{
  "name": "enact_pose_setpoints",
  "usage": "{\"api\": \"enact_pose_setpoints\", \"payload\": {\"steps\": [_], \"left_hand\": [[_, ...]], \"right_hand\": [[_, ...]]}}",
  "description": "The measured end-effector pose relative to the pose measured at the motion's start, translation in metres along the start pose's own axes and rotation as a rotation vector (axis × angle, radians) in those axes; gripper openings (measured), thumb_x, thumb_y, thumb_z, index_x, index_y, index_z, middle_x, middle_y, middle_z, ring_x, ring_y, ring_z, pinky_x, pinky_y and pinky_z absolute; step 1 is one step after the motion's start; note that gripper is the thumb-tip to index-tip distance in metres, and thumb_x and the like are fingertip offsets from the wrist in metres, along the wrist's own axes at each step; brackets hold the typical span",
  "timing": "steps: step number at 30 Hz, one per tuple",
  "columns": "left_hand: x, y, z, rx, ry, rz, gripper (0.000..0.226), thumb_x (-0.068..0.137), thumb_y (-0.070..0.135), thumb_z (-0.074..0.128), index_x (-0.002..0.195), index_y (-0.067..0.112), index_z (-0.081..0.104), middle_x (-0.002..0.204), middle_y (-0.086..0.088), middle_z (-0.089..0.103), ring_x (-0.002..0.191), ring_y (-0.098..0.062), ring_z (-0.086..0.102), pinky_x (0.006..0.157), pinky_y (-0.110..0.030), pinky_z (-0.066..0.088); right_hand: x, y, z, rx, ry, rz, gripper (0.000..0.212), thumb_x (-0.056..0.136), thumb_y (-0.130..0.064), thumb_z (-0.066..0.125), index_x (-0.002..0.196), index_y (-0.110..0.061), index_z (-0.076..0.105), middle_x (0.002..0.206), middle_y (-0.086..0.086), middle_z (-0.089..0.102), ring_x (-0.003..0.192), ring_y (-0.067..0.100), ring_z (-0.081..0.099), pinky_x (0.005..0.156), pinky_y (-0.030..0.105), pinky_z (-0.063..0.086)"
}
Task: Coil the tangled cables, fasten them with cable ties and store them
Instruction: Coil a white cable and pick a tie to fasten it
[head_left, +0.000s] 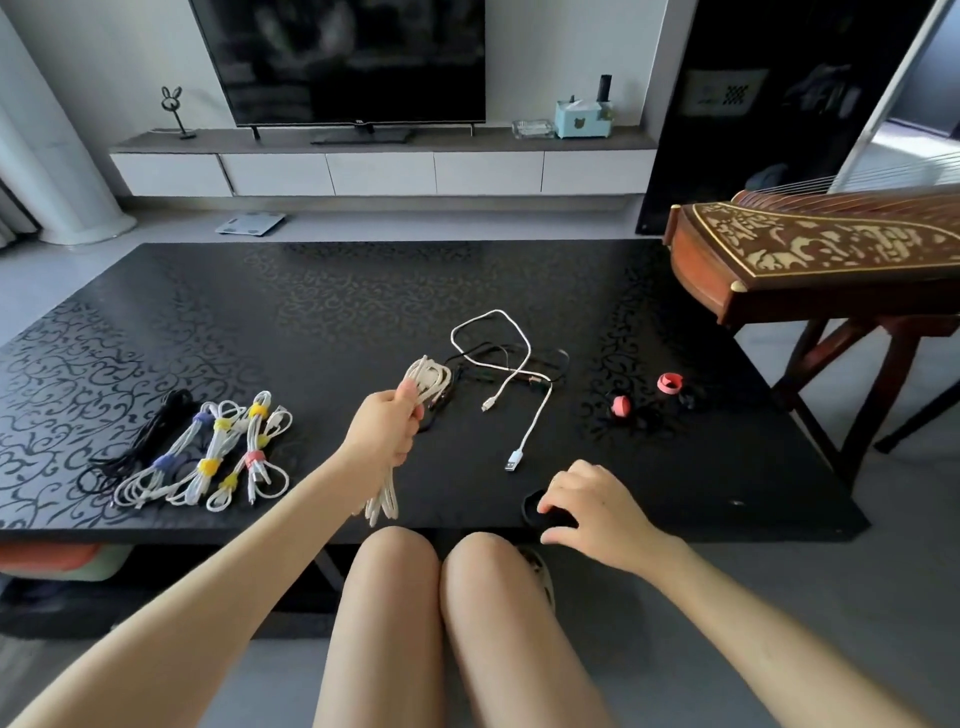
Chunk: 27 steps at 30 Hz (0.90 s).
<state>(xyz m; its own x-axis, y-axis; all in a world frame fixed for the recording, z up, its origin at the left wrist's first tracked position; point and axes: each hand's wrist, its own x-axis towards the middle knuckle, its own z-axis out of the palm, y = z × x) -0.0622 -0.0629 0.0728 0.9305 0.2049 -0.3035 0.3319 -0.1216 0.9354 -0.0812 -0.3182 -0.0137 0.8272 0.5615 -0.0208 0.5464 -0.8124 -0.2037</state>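
Left hand holds a coiled white cable above the table while the right hand takes hold of a black tie roll.

The left hand (390, 427) is closed round the middle of the coiled white cable (427, 381). The coil is folded into a long bunch of pale loops, with one end fanning out above the fist and the other hanging below the wrist near the front edge of the black patterned table (260, 312). The right hand (597, 512) has its fingers curled on the black tie roll (535, 506), which sits at the table's near edge. Past the coil, a loose white cable (524, 358) sprawls over a tangle of black cables (556, 364). The tied bundles (208, 457), white with yellow, purple and pink ties plus one black, lie in a row on the left. Two pink tie rolls (670, 383) lie on the right.
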Motion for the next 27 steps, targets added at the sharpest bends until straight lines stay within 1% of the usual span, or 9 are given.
{"api": "enact_pose_setpoints", "payload": {"steps": [3, 7, 10, 13, 16, 18, 20, 22, 27], "left_hand": [[0.005, -0.003, 0.002, -0.066, -0.006, -0.080, 0.044, 0.102, 0.040, 0.034, 0.068, 0.013, 0.044, 0.047, 0.006, 0.031, 0.033, -0.006, 0.022, 0.033, -0.015, 0.016], [0.006, -0.008, 0.005, -0.037, -0.033, -0.078, 0.046, 0.098, 0.047, 0.039, 0.071, 0.012, 0.048, 0.045, 0.008, 0.033, 0.035, -0.007, 0.024, 0.034, -0.015, 0.018], [0.001, -0.006, 0.013, -0.028, -0.113, -0.070, 0.048, 0.089, 0.057, 0.049, 0.074, 0.011, 0.052, 0.046, 0.008, 0.032, 0.037, -0.007, 0.024, 0.034, -0.016, 0.019], [-0.008, -0.001, 0.024, -0.050, -0.259, -0.037, 0.062, 0.068, 0.066, 0.061, 0.087, 0.006, 0.061, 0.047, 0.010, 0.028, 0.037, -0.006, 0.024, 0.034, -0.018, 0.021], [-0.016, 0.005, 0.032, -0.139, -0.466, -0.003, 0.064, 0.067, 0.059, 0.065, 0.101, 0.005, 0.066, 0.053, 0.009, 0.023, 0.040, -0.005, 0.021, 0.035, -0.017, 0.021], [-0.020, 0.010, 0.035, -0.190, -0.539, 0.026, 0.043, 0.074, 0.051, 0.066, 0.092, 0.011, 0.071, 0.053, 0.008, 0.023, 0.039, -0.005, 0.021, 0.035, -0.017, 0.021], [-0.022, 0.015, 0.036, -0.193, -0.515, 0.052, 0.024, 0.080, 0.039, 0.067, 0.068, 0.018, 0.069, 0.050, 0.008, 0.023, 0.039, -0.006, 0.021, 0.034, -0.017, 0.021], [-0.020, 0.015, 0.036, -0.200, -0.445, 0.060, 0.040, 0.087, 0.023, 0.066, 0.051, 0.022, 0.050, 0.048, 0.007, 0.024, 0.038, -0.007, 0.021, 0.034, -0.018, 0.021], [-0.021, 0.017, 0.033, -0.276, -0.316, 0.047, 0.047, 0.089, 0.006, 0.060, 0.050, 0.021, 0.038, 0.045, 0.007, 0.024, 0.035, -0.007, 0.020, 0.034, -0.018, 0.019]], "right_hand": [[0.012, 0.004, 0.008, 0.101, 0.059, 0.107, 0.019, 0.092, -0.029, 0.057, 0.096, -0.016, 0.071, 0.093, -0.005, 0.065, 0.092, 0.017, 0.050, 0.082, 0.027, 0.040], [0.023, -0.003, -0.012, 0.992, 0.219, 0.484, 0.012, 0.095, -0.011, 0.052, 0.086, -0.012, 0.060, 0.069, -0.004, 0.060, 0.066, 0.013, 0.050, 0.058, 0.016, 0.039], [0.024, -0.016, -0.038, 1.586, 0.214, 0.473, 0.013, 0.097, -0.008, 0.049, 0.094, -0.010, 0.062, 0.066, 0.001, 0.052, 0.056, 0.009, 0.041, 0.055, 0.021, 0.035], [0.022, -0.032, -0.061, 1.907, 0.103, 0.359, 0.026, 0.096, -0.007, 0.047, 0.091, -0.017, 0.071, 0.060, -0.002, 0.046, 0.053, 0.007, 0.043, 0.054, 0.020, 0.040], [0.019, -0.047, -0.077, 1.940, 0.044, 0.301, 0.029, 0.095, -0.008, 0.048, 0.089, -0.021, 0.074, 0.057, -0.003, 0.042, 0.052, 0.008, 0.041, 0.050, 0.018, 0.038], [0.018, -0.055, -0.083, 1.861, 0.057, 0.307, 0.026, 0.094, -0.009, 0.049, 0.094, -0.018, 0.074, 0.055, -0.004, 0.041, 0.051, 0.007, 0.040, 0.049, 0.018, 0.037], [0.017, -0.060, -0.086, 1.733, 0.099, 0.326, 0.019, 0.094, -0.010, 0.052, 0.096, -0.014, 0.071, 0.053, -0.004, 0.043, 0.050, 0.007, 0.041, 0.050, 0.018, 0.037], [0.016, -0.064, -0.087, 1.556, 0.144, 0.333, 0.011, 0.093, -0.014, 0.056, 0.096, -0.012, 0.067, 0.052, -0.005, 0.047, 0.049, 0.006, 0.041, 0.048, 0.016, 0.036], [0.005, -0.065, -0.092, 1.446, 0.155, 0.222, 0.017, 0.092, -0.013, 0.059, 0.108, -0.016, 0.063, 0.061, 0.004, 0.060, 0.053, 0.011, 0.041, 0.048, 0.018, 0.032]]}}
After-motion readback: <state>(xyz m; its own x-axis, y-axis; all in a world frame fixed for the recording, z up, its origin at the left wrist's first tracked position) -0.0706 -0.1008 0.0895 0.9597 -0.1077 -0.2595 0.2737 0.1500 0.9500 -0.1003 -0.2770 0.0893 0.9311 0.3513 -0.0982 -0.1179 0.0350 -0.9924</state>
